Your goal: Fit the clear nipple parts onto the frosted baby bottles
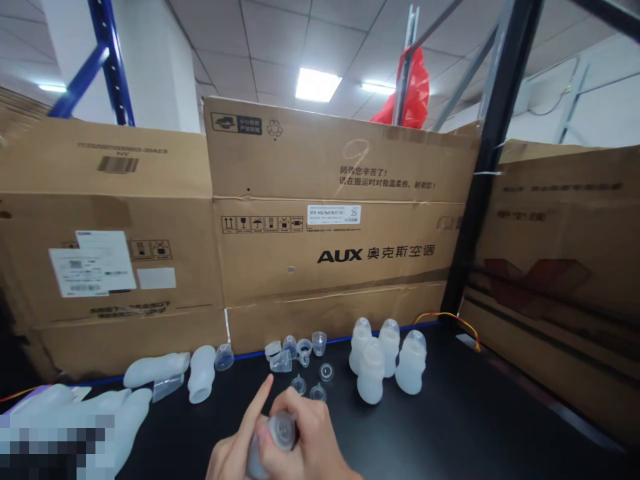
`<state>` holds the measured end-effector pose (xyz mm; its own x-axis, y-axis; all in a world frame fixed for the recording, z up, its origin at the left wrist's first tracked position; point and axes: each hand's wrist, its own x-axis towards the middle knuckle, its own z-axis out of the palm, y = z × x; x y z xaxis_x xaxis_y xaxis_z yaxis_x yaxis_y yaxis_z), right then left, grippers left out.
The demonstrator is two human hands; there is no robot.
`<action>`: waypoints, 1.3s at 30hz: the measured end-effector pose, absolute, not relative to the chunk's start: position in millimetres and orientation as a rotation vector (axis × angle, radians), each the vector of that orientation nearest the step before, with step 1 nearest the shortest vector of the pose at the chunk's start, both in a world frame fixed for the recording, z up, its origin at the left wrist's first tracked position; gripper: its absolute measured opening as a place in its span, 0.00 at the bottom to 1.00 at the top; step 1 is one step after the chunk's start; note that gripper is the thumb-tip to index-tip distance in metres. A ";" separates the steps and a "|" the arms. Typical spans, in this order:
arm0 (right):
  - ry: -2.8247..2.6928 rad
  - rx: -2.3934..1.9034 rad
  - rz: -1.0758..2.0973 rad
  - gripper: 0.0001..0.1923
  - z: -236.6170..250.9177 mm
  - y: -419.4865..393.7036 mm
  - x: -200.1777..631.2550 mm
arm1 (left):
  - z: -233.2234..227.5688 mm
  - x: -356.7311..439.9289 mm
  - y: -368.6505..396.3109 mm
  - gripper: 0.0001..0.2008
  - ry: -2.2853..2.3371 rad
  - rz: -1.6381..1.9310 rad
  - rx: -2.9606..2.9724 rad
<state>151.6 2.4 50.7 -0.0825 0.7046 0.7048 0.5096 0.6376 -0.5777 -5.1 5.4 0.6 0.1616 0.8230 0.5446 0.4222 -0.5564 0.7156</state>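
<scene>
Your left hand (231,448) and right hand (316,430) are both gripping a bottle (255,460); you're holding it over the table (460,427), nearer you than the loose nipples (318,393), while four capped bottles (371,381) are standing farther right.

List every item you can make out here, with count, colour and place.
Capped bottles: four, translucent white, standing right of centre
Loose bottles: two, translucent white, left rear
Bottle pile: count unclear, whitish, lower left
Clear plastic cups and caps: about six, colourless, rear centre and left
Small round pieces: three, clear, just beyond the hands
Held bottle: one, translucent, bottom centre
Table: one, black, foreground
Cardboard boxes: at least three, brown, rear and sides
Red bag: one, red, upper right
Rack posts: several, blue, black and grey, left and right
Ceiling lights: three, white, overhead
Left grip: one, bare, around held bottle
Right grip: one, bare, around held bottle
</scene>
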 end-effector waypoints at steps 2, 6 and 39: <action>-1.873 -0.940 0.293 0.08 65.5 6.2 168.9 | 3.0 -5.7 9.4 0.41 1.239 1.390 2.228; -1.800 -0.933 0.302 0.21 88.1 14.8 208.8 | 3.6 -11.6 15.4 0.46 1.331 1.225 2.574; -1.753 -1.789 -0.304 0.19 94.1 21.2 362.1 | 2.6 -17.0 10.8 0.23 1.375 0.694 2.698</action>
